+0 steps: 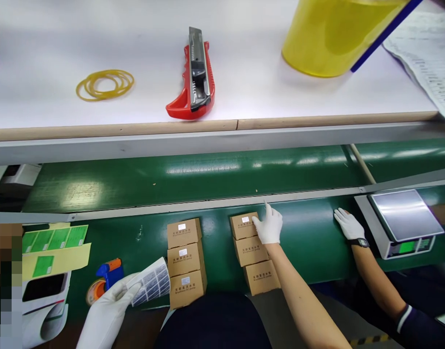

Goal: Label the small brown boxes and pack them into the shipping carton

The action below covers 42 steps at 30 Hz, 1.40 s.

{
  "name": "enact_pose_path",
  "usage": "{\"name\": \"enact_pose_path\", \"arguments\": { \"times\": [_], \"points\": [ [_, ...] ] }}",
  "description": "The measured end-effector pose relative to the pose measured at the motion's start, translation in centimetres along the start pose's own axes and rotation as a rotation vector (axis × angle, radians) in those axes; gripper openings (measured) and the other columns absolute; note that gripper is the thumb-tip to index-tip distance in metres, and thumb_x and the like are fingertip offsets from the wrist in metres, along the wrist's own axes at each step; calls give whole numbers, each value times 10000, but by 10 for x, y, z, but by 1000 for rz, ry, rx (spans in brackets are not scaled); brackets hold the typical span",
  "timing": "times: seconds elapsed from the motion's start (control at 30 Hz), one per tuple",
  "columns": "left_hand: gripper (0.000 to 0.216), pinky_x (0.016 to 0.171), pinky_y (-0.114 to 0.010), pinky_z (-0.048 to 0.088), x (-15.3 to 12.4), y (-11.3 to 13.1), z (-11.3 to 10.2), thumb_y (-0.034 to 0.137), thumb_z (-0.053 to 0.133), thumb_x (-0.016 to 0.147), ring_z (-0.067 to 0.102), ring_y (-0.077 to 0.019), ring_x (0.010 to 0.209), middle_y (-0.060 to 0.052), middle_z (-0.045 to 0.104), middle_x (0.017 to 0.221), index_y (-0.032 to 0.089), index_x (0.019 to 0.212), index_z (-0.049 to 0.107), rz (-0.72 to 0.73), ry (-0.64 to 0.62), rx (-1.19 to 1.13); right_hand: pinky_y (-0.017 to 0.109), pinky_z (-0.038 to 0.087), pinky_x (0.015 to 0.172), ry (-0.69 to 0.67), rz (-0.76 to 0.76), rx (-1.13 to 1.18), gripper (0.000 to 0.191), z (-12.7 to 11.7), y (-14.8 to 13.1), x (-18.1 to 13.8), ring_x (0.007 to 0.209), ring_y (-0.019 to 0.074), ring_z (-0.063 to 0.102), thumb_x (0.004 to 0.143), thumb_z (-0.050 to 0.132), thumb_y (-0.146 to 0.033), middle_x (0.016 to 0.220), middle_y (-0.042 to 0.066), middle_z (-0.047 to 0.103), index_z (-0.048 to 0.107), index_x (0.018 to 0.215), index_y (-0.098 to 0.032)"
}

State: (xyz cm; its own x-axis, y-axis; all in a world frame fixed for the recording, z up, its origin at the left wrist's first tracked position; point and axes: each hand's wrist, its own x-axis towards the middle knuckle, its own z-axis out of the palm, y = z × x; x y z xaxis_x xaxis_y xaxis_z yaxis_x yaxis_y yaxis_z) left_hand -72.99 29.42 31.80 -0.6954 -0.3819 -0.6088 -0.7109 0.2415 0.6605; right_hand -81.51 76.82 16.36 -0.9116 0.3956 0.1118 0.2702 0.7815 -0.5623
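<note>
My left hand [115, 303], in a white glove, pinches a sheet of silver-grey stickers [152, 283] by its left edge. Just right of the sheet is a column of brown pump boxes, whose nearest box [188, 289] carries a small white label, as do the two behind it. My right hand [270, 224], also gloved, is at the farthest box [243, 224] of a second column, thumb by its white label and index finger stretched forward. The middle box [251, 250] there has a label too; on the nearest box [262, 277] none is visible.
A blue-and-orange tape dispenser [113, 274], green cards [57, 238] and a phone [44, 287] lie at left. At right, a co-worker's gloved hand [349, 224] rests beside a scale [407, 218]. The shelf above holds rubber bands [95, 94], a red utility knife [197, 77] and a yellow container [327, 39].
</note>
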Motion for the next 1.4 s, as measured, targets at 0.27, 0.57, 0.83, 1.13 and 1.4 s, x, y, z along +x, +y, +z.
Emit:
{"name": "enact_pose_path", "arguments": {
  "times": [0.27, 0.57, 0.83, 1.13, 1.4],
  "points": [
    [524, 948, -402, 632, -8, 11, 6, 508, 881, 501, 703, -375, 1171, -90, 811, 1061, 207, 915, 769, 43, 42, 84, 438, 545, 938, -291, 89, 425, 395, -34, 19, -61, 935, 235, 675, 949, 468, -329, 1006, 77, 703, 626, 1277, -176],
    [537, 1016, -408, 597, -9, -5, -3, 460, 887, 560, 700, -346, 1194, -77, 805, 1120, 207, 1016, 760, 49, 15, 38, 388, 544, 869, -434, 21, 438, 453, -19, 9, -77, 807, 198, 657, 888, 464, -246, 861, 10, 694, 648, 1299, -195],
    [561, 1067, -413, 558, -11, -11, -6, 428, 909, 547, 679, -345, 1231, -80, 794, 1165, 212, 1044, 763, 22, 0, -7, 380, 521, 881, -425, 6, 445, 450, -14, 11, -78, 826, 198, 643, 902, 459, -227, 874, 8, 683, 635, 1315, -194],
    [525, 1029, -386, 584, -16, -3, -1, 421, 896, 492, 672, -354, 1228, -74, 806, 1093, 210, 955, 768, 14, 43, 4, 350, 523, 891, -408, -55, 369, 482, -7, 11, -81, 886, 192, 639, 942, 419, -185, 903, 18, 675, 614, 1382, -222],
    [485, 994, -410, 600, -24, 10, 3, 417, 891, 401, 692, -378, 1156, -75, 810, 992, 208, 818, 757, 22, 103, 26, 325, 484, 731, -335, 57, 15, 658, -18, -1, -82, 954, 254, 623, 893, 636, -324, 1151, 89, 628, 465, 1528, -308]
  ]
}}
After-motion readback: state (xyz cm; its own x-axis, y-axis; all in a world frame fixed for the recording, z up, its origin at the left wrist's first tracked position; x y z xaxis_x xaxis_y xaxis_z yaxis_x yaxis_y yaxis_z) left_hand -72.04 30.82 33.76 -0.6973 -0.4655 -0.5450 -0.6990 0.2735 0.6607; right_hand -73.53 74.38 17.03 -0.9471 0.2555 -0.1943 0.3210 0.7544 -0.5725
